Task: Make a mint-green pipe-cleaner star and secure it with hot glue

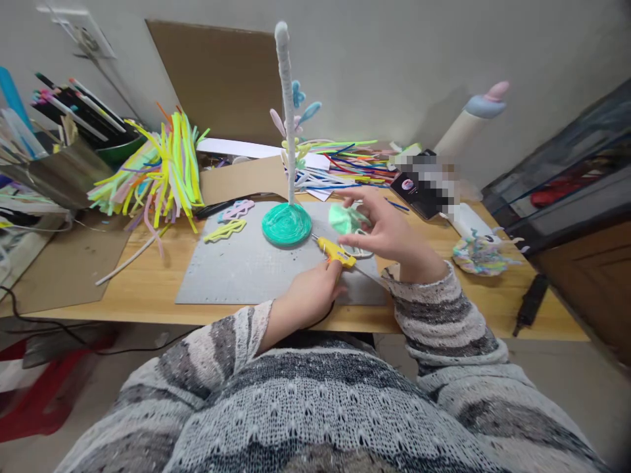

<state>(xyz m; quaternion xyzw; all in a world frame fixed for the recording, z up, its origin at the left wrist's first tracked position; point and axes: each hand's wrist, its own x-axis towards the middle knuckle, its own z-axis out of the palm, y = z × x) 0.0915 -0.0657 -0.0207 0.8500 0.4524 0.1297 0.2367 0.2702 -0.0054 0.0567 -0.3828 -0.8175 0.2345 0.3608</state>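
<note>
My left hand (311, 295) is closed on the handle of a small yellow hot glue gun (338, 253), whose nozzle points up and left. Just above it, the thumb and fingers of my right hand (384, 226) curve round a mint-green fuzzy piece (344, 218); part of this piece is hidden by the fingers. A loop of white cord or stem (362, 252) shows below my right hand. Left of the nozzle, a round green coiled base (286, 225) carries an upright white fuzzy-wrapped stem (286, 98). Small pastel flower and leaf shapes (298, 95) show beside the stem.
Under the work lies a grey cutting mat (236, 269). Yellow and lilac pipe-cleaner shapes (225, 230) rest on its left. Bundled pipe cleaners (172, 164), loose coloured stems (355, 164) and cardboard (221, 79) stand behind. A phone (419, 190) and a black tool (531, 303) are right.
</note>
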